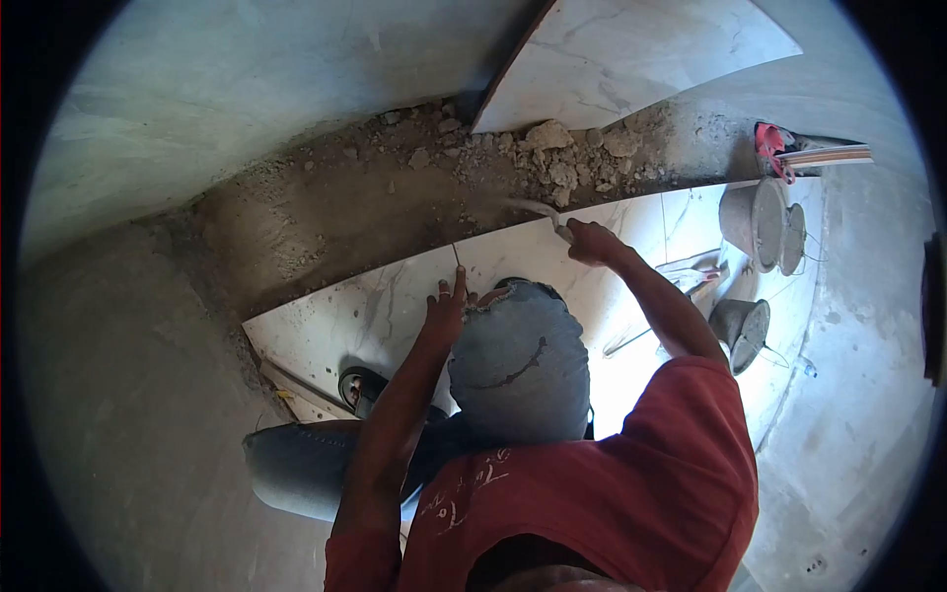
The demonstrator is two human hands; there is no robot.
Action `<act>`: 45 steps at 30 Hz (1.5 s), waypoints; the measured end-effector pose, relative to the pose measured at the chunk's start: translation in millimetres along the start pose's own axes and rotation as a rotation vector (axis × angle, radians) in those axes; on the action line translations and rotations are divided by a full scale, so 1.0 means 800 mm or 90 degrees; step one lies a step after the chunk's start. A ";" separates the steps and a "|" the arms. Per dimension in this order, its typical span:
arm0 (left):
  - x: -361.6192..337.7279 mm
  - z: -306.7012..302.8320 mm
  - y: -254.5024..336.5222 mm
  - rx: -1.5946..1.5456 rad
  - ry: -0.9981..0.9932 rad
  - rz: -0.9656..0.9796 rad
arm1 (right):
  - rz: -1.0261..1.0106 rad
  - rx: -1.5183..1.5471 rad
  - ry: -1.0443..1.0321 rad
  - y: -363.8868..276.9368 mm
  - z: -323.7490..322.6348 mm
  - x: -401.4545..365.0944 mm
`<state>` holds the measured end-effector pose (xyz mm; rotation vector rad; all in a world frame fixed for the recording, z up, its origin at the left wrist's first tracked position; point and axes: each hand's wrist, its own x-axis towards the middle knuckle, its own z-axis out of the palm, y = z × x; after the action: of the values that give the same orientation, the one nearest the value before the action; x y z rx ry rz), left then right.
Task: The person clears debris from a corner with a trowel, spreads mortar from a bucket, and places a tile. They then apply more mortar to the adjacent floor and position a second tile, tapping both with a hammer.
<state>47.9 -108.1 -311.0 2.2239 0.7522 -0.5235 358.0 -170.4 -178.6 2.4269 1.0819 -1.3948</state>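
My left hand [446, 314] rests on the white marbled floor tiles [395, 291], in front of my bent knee. Its index finger is stretched out toward a short dark line, probably a tile joint, at the tiles' far edge. My right hand [593, 244] is closed round the handle of a hand tool [538, 207] with a thin, curved metal end. That end reaches over the tile edge above the bare dirt strip [365, 207]. Its exact kind is not clear from here.
Broken rubble [552, 153] lies along the wall, below a large leaning tile [631, 59]. To the right stand grey buckets [738, 217] and another bucket [735, 321] with wire handles. A pink item [767, 143] lies in the far right corner. A wood strip [296, 385] lies left of my foot.
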 end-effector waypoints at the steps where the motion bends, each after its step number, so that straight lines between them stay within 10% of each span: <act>1: -0.004 -0.028 0.010 0.066 -0.075 0.044 | -0.031 -0.062 -0.017 0.006 0.000 0.005; 8: -0.012 -0.050 0.027 0.091 -0.090 0.065 | -0.034 0.114 0.110 -0.017 -0.008 -0.004; 12: 0.000 -0.071 0.024 0.120 -0.105 0.073 | -0.033 0.050 -0.060 -0.008 -0.024 -0.003; 19: 0.005 0.012 -0.004 0.077 -0.056 0.018 | -0.076 0.131 0.143 -0.007 -0.004 -0.005; 22: -0.004 -0.057 0.021 0.117 -0.074 0.064 | -0.163 -0.074 0.058 0.037 0.005 0.028; 24: -0.025 -0.072 0.026 0.131 -0.136 0.098 | 0.022 -0.041 0.055 0.024 0.007 0.027; 27: -0.012 -0.044 0.017 0.151 -0.084 0.111 | -0.040 -0.074 0.041 0.002 -0.020 -0.003; 29: -0.006 0.004 0.012 0.225 0.177 0.129 | -0.082 -0.113 0.024 -0.002 -0.015 -0.023; 41: -0.011 -0.036 0.066 0.230 0.056 0.141 | -0.218 0.056 0.269 -0.008 0.014 -0.024; 45: -0.006 -0.029 0.058 0.244 0.104 0.155 | -0.059 -0.107 0.005 -0.009 -0.003 -0.013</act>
<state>77.6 -119.3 -269.4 2.6962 0.4782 -0.3927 352.0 -169.3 -167.6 2.2923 1.2735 -1.2641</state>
